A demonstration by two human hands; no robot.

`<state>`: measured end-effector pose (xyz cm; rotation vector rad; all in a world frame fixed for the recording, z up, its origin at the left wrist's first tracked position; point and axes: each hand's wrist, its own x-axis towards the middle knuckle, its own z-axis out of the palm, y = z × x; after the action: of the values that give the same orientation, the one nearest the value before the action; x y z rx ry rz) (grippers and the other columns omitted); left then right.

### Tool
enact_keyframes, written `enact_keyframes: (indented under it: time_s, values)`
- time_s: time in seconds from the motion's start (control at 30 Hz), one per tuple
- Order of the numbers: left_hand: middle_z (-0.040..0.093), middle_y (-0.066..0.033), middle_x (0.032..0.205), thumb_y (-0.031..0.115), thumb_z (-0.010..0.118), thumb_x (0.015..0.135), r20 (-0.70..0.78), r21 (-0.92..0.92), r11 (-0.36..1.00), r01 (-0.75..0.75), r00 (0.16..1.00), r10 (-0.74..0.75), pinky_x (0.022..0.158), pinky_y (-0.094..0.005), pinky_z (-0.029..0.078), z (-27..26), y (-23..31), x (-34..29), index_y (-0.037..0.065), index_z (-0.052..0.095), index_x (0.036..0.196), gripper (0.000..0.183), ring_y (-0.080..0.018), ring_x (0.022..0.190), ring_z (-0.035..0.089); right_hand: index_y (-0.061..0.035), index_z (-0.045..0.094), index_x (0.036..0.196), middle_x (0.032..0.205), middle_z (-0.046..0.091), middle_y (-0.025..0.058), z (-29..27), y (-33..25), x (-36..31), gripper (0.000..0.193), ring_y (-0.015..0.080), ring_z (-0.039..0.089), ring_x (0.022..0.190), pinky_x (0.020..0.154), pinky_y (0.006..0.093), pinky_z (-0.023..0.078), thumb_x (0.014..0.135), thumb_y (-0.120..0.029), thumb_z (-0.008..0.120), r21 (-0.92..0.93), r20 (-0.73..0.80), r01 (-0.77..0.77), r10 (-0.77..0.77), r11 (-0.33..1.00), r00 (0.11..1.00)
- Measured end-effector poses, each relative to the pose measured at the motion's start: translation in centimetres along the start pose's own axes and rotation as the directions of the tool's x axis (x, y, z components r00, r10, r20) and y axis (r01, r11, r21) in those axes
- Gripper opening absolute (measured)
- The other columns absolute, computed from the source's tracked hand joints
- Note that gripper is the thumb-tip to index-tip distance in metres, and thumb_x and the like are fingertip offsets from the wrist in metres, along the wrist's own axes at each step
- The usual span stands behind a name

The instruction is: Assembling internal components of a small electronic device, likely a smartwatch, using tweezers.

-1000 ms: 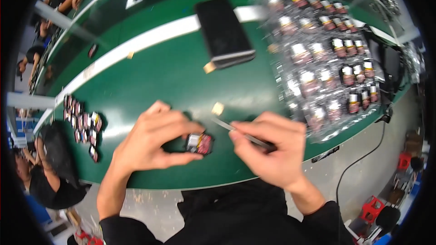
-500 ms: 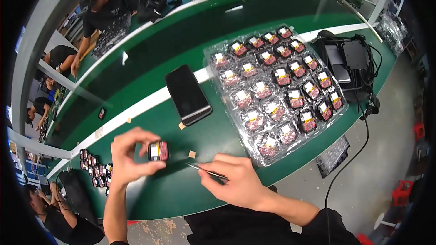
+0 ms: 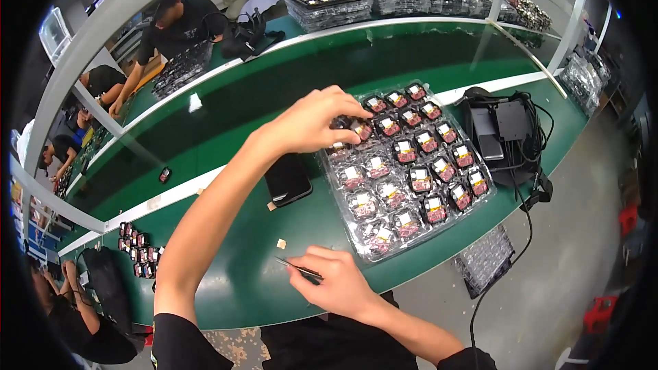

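My left hand (image 3: 319, 122) reaches over the clear plastic tray (image 3: 373, 258). Its thumb and fingers close round a small black square device (image 3: 361, 130) with a coloured label, at the tray's far left part; the fingers partly hide it. Several similar devices (image 3: 434, 209) sit in the pockets, black housings mostly towards the right. My right hand (image 3: 332, 281) grips metal tweezers (image 3: 301, 268) low over the green table (image 3: 240, 288). Just beyond the tweezer tips lies a small tan square piece (image 3: 282, 243).
A black phone (image 3: 291, 181) lies left of the tray, partly under my left forearm. More devices (image 3: 140, 250) are grouped at the left. A black bag with cables (image 3: 507, 130) stands right of the tray. People (image 3: 181, 20) work across the bench.
My left hand has carried the black device from above the table's near left up and right to the tray. My right hand, still with the tweezers, has shifted slightly. The view has tilted up.
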<state>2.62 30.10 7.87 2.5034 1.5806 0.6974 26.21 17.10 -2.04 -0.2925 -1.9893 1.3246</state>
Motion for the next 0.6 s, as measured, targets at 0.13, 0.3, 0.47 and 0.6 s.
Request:
enact_keyframes:
  time_s: [0.13, 0.3, 0.47, 0.6]
  values:
    - [0.074, -0.0126, 0.143, 0.027, 0.083, 0.098, -0.188, -0.108, 0.992, 0.064, 0.979, -0.083, 0.117, -0.0480, 0.050, -0.1, 0.7, -3.4, 0.011, 0.074, 0.144, 0.050, -0.0328, 0.135, 0.064, 0.0024, 0.080, 0.104, 0.083, 0.067, 0.0132, -0.7, -1.0, 0.0, 0.015, 0.0307, 0.066, 0.063, 0.061, 0.0401, 0.054, 0.092, -0.007, 0.080, 0.002, 0.044, -0.054, 0.054, 0.999, 0.998]
    - [0.066, -0.0100, 0.152, 0.038, 0.074, 0.105, -0.314, 0.170, 0.884, 0.436, 0.874, -0.371, 0.122, -0.0486, 0.044, -2.1, -3.5, -13.3, 0.014, 0.071, 0.145, 0.046, -0.0341, 0.143, 0.058, 0.0008, 0.082, 0.103, 0.078, 0.067, 0.0101, -0.9, -1.0, -0.2, 0.015, 0.0232, 0.063, 0.058, 0.056, 0.0363, 0.051, 0.091, -0.007, 0.083, -0.022, 0.034, -0.041, 0.042, 0.999, 0.999]
    - [0.072, -0.0158, 0.132, 0.046, 0.078, 0.098, -0.530, 0.463, 0.363, 0.809, 0.581, -0.618, 0.103, -0.0535, 0.056, -5.1, -8.6, -30.1, 0.009, 0.072, 0.136, 0.054, -0.0385, 0.127, 0.067, 0.0000, 0.084, 0.103, 0.075, 0.066, 0.0084, -0.4, -1.2, 0.0, 0.015, 0.0177, 0.059, 0.055, 0.053, 0.0337, 0.048, 0.090, -0.007, 0.085, -0.029, 0.050, -0.042, 0.043, 0.999, 0.998]
    - [0.072, -0.0167, 0.120, 0.042, 0.077, 0.100, -0.550, 0.261, 0.269, 0.927, 0.371, -0.748, 0.099, -0.0494, 0.057, -4.9, -7.5, -34.0, 0.003, 0.073, 0.127, 0.047, -0.0393, 0.118, 0.069, 0.0001, 0.084, 0.104, 0.074, 0.066, 0.0084, -0.4, -1.0, 0.1, 0.016, 0.0175, 0.058, 0.054, 0.052, 0.0335, 0.047, 0.089, -0.007, 0.085, -0.060, 0.035, -0.064, 0.066, 0.996, 0.997]
